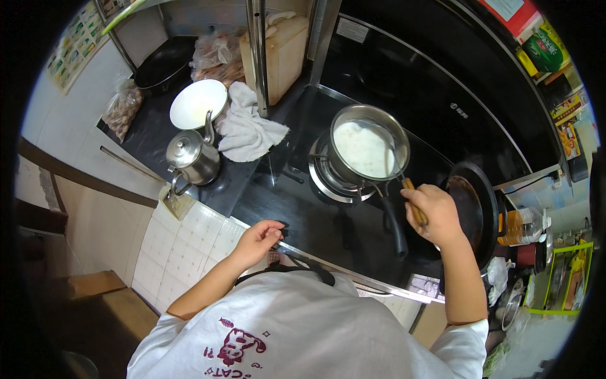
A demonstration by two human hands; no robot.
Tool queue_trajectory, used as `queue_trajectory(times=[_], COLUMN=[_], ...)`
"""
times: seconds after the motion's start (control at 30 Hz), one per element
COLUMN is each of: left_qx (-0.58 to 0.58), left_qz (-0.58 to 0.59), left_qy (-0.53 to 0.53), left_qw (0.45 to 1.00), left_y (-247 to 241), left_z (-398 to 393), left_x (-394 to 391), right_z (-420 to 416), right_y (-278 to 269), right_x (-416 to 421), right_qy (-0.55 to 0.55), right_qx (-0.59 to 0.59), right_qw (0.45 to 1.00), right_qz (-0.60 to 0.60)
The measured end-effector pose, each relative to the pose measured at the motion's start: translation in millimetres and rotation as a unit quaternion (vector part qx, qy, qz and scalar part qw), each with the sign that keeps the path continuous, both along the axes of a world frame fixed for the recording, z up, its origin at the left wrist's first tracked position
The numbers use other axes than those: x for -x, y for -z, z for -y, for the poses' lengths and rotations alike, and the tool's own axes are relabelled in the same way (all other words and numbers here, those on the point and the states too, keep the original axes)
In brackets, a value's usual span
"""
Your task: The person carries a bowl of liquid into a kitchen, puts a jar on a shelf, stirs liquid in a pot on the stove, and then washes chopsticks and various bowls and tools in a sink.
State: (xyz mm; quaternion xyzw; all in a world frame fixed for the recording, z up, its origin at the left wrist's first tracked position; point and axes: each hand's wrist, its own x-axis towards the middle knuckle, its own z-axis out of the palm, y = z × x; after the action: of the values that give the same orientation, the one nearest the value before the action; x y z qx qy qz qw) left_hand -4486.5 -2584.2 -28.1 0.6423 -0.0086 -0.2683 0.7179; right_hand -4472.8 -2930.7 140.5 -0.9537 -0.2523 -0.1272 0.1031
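A stainless steel saucepan (402,137) sits on the gas burner (326,182), its black handle (394,227) angled towards me. White, milky liquid (362,149) with a foamy surface fills part of it. My right hand (433,213) grips the wooden handle (416,203) of a metal utensil; its far end goes into the liquid and is hidden there. Near the front edge of the black cooktop (307,222), my left hand (260,239) is loosely curled, thumb close to the fingertips, and I cannot tell whether anything is between them.
Left of the burner are a crumpled white cloth (251,128), a steel kettle (194,158), a white bowl (196,102) and a black pan (165,64). A large dark wok (473,208) stands close beside my right hand, with an oil bottle (521,227) beyond it.
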Motion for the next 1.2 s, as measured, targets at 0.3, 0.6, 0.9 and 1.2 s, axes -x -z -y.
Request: queue_trajectory(times=[0.3,0.6,0.9,1.2], left_qx=[-0.006,-0.004,-0.004,-0.019], left_qz=[0.003,0.019,0.019,0.116], left_qy=[-0.007,0.0,-0.013,-0.236], left_qw=[1.0,1.0,1.0,0.964], left_y=[13.4,9.3,6.3,-4.7], left_z=[-6.8,-7.1,-5.3,-42.6], left_x=[7.0,2.9,4.8,-14.0], right_z=[-4.3,4.1,9.9,-17.7], right_y=[-11.2,21.6,9.2,13.8], right_x=[-6.8,11.0,38.3,20.7], right_qy=[0.301,0.22,0.141,0.037], right_qx=[-0.467,-0.636,-0.402,-0.127], right_qw=[0.808,0.728,0.905,0.988], right_qz=[-0.195,-0.133,-0.008,0.085])
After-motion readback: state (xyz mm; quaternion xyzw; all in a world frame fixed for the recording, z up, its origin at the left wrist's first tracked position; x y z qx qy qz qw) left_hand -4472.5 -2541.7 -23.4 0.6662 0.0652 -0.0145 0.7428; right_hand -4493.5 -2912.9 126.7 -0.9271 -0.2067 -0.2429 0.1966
